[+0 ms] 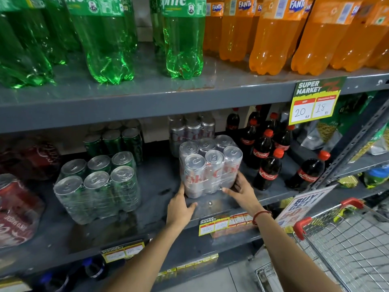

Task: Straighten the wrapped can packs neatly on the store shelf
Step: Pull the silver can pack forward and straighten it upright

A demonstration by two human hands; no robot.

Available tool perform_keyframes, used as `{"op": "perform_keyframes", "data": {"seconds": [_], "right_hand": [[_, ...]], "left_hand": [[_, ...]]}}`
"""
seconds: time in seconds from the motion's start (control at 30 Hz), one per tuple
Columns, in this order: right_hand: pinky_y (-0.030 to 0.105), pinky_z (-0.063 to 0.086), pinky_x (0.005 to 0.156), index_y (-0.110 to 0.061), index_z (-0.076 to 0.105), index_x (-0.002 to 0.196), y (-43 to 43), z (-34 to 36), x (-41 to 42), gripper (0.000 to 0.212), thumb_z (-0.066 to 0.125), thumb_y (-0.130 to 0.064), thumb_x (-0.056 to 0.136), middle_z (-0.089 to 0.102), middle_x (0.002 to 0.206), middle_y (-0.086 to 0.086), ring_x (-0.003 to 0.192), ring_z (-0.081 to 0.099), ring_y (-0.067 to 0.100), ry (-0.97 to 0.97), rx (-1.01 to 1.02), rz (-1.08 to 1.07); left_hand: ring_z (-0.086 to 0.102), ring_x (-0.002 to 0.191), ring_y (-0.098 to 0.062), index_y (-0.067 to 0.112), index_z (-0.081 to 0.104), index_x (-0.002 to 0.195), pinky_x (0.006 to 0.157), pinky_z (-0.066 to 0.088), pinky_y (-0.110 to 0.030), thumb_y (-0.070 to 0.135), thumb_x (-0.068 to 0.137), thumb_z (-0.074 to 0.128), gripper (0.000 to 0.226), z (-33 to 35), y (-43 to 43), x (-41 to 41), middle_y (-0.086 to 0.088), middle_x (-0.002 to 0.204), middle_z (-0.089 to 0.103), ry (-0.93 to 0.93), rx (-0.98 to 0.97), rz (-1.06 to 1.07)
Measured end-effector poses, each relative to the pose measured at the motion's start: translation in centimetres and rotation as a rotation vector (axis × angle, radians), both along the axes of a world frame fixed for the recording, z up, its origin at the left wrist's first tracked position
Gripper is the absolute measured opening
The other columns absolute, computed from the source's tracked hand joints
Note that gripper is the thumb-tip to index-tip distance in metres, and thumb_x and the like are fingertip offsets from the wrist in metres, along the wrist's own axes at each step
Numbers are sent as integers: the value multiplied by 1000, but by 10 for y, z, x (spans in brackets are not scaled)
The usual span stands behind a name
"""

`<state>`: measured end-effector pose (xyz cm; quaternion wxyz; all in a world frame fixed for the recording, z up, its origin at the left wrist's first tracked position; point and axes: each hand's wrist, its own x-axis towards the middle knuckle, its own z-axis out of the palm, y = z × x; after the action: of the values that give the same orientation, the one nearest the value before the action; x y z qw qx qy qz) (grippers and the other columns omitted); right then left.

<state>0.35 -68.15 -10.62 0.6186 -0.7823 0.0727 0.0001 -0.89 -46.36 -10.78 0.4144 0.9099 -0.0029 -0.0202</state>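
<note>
A shrink-wrapped pack of silver cans (208, 165) stands upright near the front of the grey middle shelf (147, 209). My left hand (181, 205) rests on the shelf with its fingertips against the pack's lower left corner. My right hand (242, 190) presses against the pack's lower right side, fingers spread along the wrap. To the left stands a wrapped pack of green cans (99, 186), turned slightly askew. At the far left sits a red wrapped can pack (14, 209). More silver (190, 127) and green (117, 140) packs stand further back.
Small cola bottles (267, 163) stand right of the silver pack. Large green (109, 39) and orange (273, 34) bottles fill the upper shelf. A wire shopping cart (347, 239) with red handles is at the lower right. Price tags (313, 102) hang from the shelf edges.
</note>
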Motion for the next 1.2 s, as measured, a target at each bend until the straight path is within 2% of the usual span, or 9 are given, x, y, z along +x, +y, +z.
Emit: {"op": "perform_keyframes", "data": {"seconds": [0.13,0.23,0.33,0.43,0.5,0.8,0.9,0.97,1.2], "right_hand": [[19,39,101,-17,32,144,4,-3,-17,78,72,1,79,54,126,-7,120,51,8,-41,-62,-39],[4,40,92,-27,38,135,6,-8,-32,72,69,6,79,56,119,-17,111,53,-9,-92,-91,-59],[2,41,90,-31,36,134,7,-15,-44,76,70,7,77,54,117,-26,105,51,-23,-114,-108,-75],[9,43,96,-27,37,139,9,-20,-52,80,73,6,75,55,118,-25,109,51,-21,-118,-111,-88],[7,43,94,-27,38,138,11,-20,-55,80,75,4,74,56,118,-25,107,51,-22,-118,-119,-101],[5,45,87,-51,44,117,13,-16,-63,75,79,-3,71,62,109,-28,99,60,-15,-189,-199,-172],[7,46,87,-47,48,118,13,-15,-64,71,80,-4,71,65,105,-32,101,62,-11,-198,-199,-178],[6,46,86,-45,50,115,12,-14,-65,69,79,-1,71,67,100,-35,100,62,-12,-195,-203,-175],[6,46,88,-32,52,122,11,-12,-64,65,79,-1,72,66,109,-16,101,60,-14,-169,-170,-153]], "left_hand": [[55,122,-26,19,24,149,99,45,-36,25,80,72,85,-7,8,-9,-5,136,57,-70,-5,-14],[65,102,-24,22,25,149,86,52,-38,30,78,74,86,-15,12,-21,-5,123,66,-105,-3,3],[69,89,-22,27,26,148,80,55,-39,33,77,74,86,-21,13,-32,-6,114,70,-132,-28,31],[66,103,-26,24,30,147,87,53,-37,33,77,74,83,-22,12,-39,-7,122,67,-172,-46,63],[65,106,-28,23,33,146,87,51,-37,35,77,74,81,-22,11,-42,-8,120,68,-206,-28,77],[69,80,-27,18,48,137,69,56,-38,48,75,70,73,-30,15,-44,-8,93,75,-274,83,92],[70,74,-24,13,53,133,62,58,-35,60,74,57,75,-32,17,-44,-7,84,75,-341,119,66],[71,74,-23,11,57,129,59,58,-34,57,74,59,72,-32,17,-45,-7,82,75,-364,147,49],[72,70,-18,6,66,115,50,54,-25,53,68,68,66,-30,20,-45,-5,72,74,-444,324,11]]}}
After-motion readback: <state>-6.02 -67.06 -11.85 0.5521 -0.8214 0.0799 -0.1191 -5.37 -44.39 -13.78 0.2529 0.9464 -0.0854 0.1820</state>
